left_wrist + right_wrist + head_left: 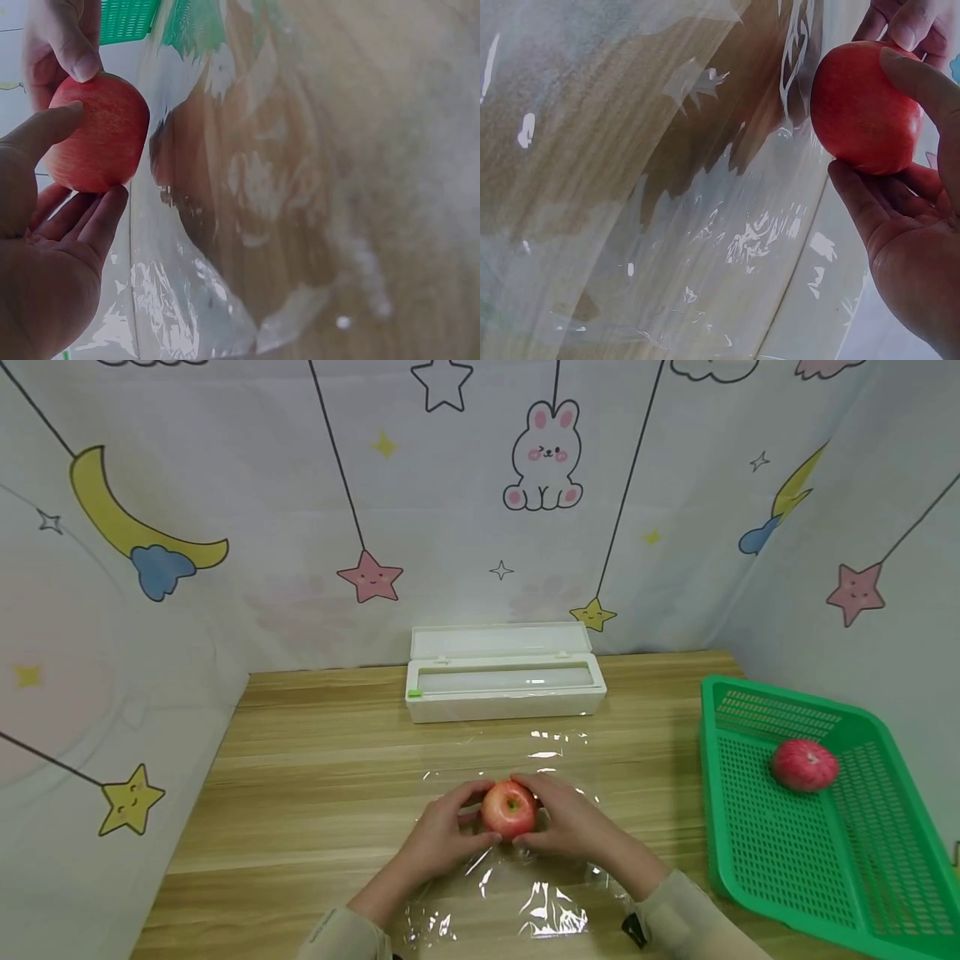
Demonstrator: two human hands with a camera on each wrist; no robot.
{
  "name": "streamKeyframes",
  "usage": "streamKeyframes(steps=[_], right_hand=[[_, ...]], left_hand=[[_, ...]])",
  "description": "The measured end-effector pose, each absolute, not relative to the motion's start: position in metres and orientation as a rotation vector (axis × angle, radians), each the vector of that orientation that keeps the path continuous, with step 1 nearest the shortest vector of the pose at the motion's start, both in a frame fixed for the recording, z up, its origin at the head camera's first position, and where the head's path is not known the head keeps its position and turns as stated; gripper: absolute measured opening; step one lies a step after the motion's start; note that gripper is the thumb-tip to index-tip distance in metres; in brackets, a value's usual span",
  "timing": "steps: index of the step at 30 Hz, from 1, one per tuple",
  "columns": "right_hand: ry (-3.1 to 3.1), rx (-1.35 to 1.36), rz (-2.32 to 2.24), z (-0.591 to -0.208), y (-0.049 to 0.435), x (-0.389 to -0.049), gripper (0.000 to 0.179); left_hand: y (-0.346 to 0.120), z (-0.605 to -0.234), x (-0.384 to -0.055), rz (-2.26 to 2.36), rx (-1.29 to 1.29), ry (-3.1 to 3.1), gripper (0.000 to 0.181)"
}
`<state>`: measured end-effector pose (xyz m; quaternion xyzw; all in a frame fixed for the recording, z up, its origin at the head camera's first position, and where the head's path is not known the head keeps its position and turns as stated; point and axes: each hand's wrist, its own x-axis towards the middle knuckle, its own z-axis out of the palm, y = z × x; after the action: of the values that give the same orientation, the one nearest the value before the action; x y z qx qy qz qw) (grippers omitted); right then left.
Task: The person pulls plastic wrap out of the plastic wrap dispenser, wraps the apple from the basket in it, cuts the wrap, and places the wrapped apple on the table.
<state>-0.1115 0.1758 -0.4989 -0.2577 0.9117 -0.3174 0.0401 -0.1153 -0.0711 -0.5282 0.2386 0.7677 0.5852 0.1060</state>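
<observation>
**Both hands cup a red apple on a sheet of cling film**

We see the left hand (442, 835) and the right hand (573, 822) curled round a smooth, round red apple (509, 808), one on each side, fingers and thumbs wrapped against its skin. The apple sits near the middle of the wooden table (315, 793), at 6 o'clock from the dispenser box, and rests on a clear sheet of cling film (540, 902). The film is thin, glossy and wrinkled, throwing bright white glints, and it spreads out flat from the apple toward 12 o'clock and 6 o'clock.

In the left wrist view we see the left thumb and fingers (90, 225) bent round the apple (94, 135), whose skin is red with fine pale streaks, while the right hand's fingertip (75, 56) presses on it from the far side. In the right wrist view the right hand (907, 247) holds the apple (862, 105) in the same cupped way, with creased film (727, 225) lifted beside it.

At 12 o'clock from the apple stands a long, white, rectangular plastic dispenser box (504, 681) with its lid hinged open. At 3 o'clock lies a green plastic basket (750, 843) with perforated mesh walls, and in it a second red apple (804, 765), well apart from the hands. A printed fabric backdrop (300, 485) with stars, moons and a rabbit hangs behind the table.
</observation>
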Motion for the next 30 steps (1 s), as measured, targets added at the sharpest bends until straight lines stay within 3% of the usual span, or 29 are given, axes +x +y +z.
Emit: streamKeyframes(steps=[30], right_hand=[[2.8, -0.832, -0.942, -0.5016, 0.1736, -0.1113, 0.083]], left_hand=[[-0.0748, -0.5367, -0.1145, 1.774, 0.667, 2.187, 0.066]])
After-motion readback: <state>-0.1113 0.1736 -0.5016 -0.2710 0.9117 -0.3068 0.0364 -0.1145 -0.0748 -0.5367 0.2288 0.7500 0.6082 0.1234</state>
